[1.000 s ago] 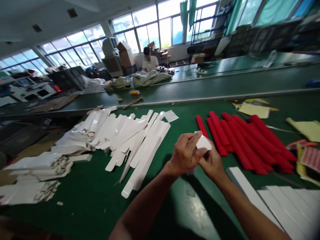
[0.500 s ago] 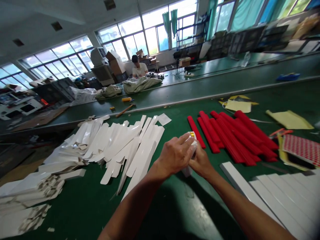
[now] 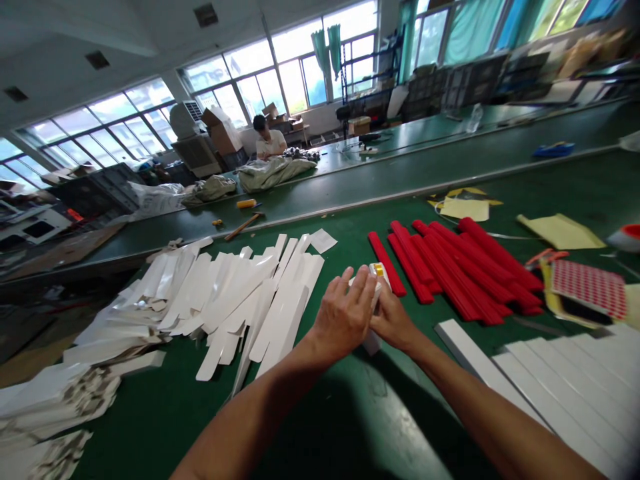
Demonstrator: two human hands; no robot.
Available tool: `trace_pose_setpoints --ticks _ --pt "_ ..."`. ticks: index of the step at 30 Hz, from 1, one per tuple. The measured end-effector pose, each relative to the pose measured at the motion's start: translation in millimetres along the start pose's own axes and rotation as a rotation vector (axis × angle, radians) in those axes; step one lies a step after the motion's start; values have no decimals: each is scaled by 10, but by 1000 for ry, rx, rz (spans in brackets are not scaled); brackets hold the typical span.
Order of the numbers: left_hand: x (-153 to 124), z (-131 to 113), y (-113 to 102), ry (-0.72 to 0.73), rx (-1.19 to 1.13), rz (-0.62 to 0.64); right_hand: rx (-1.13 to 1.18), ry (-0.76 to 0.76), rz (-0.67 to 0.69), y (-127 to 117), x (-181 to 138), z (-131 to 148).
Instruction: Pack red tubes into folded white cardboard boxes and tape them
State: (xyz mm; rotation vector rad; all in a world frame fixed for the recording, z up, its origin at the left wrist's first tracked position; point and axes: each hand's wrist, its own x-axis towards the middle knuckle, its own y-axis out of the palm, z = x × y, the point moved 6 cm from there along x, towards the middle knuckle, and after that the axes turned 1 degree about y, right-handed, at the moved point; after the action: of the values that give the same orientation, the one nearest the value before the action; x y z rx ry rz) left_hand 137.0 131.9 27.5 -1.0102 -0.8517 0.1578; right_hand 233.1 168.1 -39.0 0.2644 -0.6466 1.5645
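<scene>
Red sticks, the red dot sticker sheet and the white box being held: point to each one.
red sticks [image 3: 453, 277], head view, middle of the pile.
sticker sheet [image 3: 590, 288], head view, centre of the dotted face.
white box [image 3: 371, 343], head view, its lower end nearest the camera.

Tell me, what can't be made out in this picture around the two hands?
Head view, the only one:
The white box is mostly covered by the left hand and right hand; whether its end flap is shut cannot be told.
The yellow piece at its top is too small to identify.
The long white boxes are cut off by the right and bottom edges, so uncountable.
The print on the red-dotted sheet is too small to read.
</scene>
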Motion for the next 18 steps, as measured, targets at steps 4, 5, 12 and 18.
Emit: trace_pose_setpoints --ticks 4,5,12,18 --pt "17 44 -13 -11 -61 -28 4 9 11 33 40 -29" --pt "24 57 -14 -23 -79 -28 7 8 13 43 52 -21" --pt "30 140 16 -63 -112 -77 142 52 174 41 69 -132" --pt "-61 153 36 -135 -249 -60 250 598 -300 -370 -74 -1463"
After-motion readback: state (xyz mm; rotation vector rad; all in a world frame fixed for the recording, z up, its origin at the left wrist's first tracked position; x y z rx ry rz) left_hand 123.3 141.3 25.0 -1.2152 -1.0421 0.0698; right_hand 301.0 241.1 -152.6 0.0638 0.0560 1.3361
